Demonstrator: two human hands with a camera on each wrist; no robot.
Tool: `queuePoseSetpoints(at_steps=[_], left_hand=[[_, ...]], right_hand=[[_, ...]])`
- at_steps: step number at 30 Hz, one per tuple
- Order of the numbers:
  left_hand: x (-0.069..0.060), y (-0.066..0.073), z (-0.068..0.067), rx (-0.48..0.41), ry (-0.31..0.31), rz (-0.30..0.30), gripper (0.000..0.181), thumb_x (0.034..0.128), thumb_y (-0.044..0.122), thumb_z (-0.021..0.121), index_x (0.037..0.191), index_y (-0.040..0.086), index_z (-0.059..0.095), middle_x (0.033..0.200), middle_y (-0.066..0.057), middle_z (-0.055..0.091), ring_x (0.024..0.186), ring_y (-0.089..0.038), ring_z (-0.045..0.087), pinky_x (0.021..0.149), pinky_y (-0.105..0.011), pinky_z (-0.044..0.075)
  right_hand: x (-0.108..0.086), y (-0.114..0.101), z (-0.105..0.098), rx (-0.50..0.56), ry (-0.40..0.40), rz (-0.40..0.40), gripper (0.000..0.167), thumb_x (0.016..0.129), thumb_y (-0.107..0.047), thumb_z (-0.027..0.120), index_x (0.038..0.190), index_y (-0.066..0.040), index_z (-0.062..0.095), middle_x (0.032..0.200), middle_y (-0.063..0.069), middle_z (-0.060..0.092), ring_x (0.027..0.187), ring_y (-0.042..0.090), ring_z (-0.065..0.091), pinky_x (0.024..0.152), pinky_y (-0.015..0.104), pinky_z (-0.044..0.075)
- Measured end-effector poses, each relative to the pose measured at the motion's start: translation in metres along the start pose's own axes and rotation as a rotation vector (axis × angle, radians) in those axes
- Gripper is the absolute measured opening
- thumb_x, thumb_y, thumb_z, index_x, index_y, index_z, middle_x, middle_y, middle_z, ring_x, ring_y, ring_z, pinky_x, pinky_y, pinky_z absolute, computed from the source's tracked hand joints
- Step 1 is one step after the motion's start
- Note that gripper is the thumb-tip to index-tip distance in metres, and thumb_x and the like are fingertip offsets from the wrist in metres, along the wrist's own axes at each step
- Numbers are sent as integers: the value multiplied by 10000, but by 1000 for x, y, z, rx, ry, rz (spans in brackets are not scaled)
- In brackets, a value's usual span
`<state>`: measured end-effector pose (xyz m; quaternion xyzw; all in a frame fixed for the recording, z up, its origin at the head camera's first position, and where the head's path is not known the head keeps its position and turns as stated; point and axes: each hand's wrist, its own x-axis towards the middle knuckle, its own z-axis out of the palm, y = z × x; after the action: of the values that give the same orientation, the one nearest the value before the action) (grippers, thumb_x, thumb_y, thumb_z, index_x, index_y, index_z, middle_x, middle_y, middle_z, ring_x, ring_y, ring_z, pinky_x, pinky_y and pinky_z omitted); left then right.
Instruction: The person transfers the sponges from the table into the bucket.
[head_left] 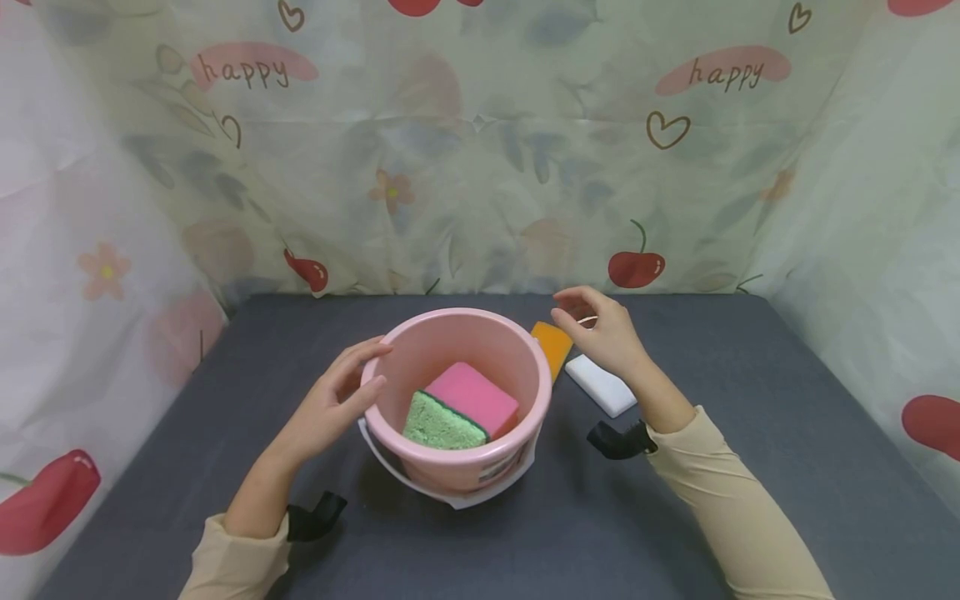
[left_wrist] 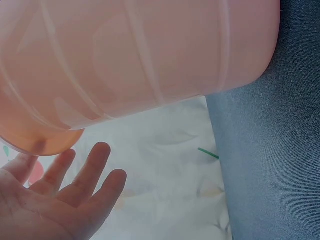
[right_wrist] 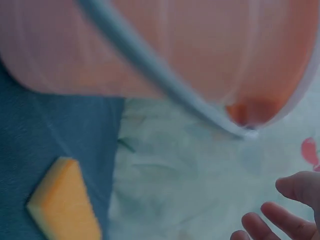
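A pink bucket (head_left: 459,465) stands upright on the dark table. Inside it are a pink sponge (head_left: 474,393) and a green sponge (head_left: 442,423) with a dark edge. My left hand (head_left: 330,400) touches the bucket's left rim with its fingertips; the left wrist view shows its fingers (left_wrist: 90,172) spread beside the bucket wall. To the right of the bucket, my right hand (head_left: 603,333) hovers with loosely bent fingers and holds nothing. Near it lie an orange sponge (head_left: 553,346), partly hidden by the bucket, and a white sponge (head_left: 602,385).
The bucket's pale handle (head_left: 457,502) hangs down across its front. A dark cloth (head_left: 300,325) covers the table. Printed curtains (head_left: 480,183) enclose the back and both sides. A small white edge beside my right fingers is too hidden to identify.
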<state>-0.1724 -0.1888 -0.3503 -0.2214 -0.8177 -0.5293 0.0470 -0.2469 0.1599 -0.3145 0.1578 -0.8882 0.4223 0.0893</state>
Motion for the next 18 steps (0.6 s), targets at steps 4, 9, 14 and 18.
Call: queuePoseSetpoints(at_steps=[4,9,14,18], left_hand=[[0,0,0,-4,0,3,438,928,95,535,1354,82,436,1455,-120,345,1142,-6,455,861,-121,435],[0,0,1,-13,-2,10,441,927,88,532,1356,74,432,1456,-123,342,1130,-8,464,850,-129,445],[0,0,1,-19,-1,16,442,925,80,532,1355,67,432,1454,-126,342,1135,-4,463,856,-126,443],[0,0,1,-17,1,17,441,924,79,535,1353,66,435,1453,-127,344,1141,-5,462,862,-120,438]], right_hand=[[4,13,5,3,-14,59,355,908,-263,594,1210,-80,566,1144,151,623,982,290,603,820,424,520],[8,29,13,0,-38,97,388,895,-273,611,1228,-83,551,1161,162,611,1024,315,585,842,444,508],[11,44,24,-11,-61,107,415,875,-246,635,1226,-44,548,1186,204,603,1041,354,593,837,450,521],[10,53,34,-25,-66,96,435,856,-221,655,1213,5,549,1163,238,610,1000,367,610,846,454,516]])
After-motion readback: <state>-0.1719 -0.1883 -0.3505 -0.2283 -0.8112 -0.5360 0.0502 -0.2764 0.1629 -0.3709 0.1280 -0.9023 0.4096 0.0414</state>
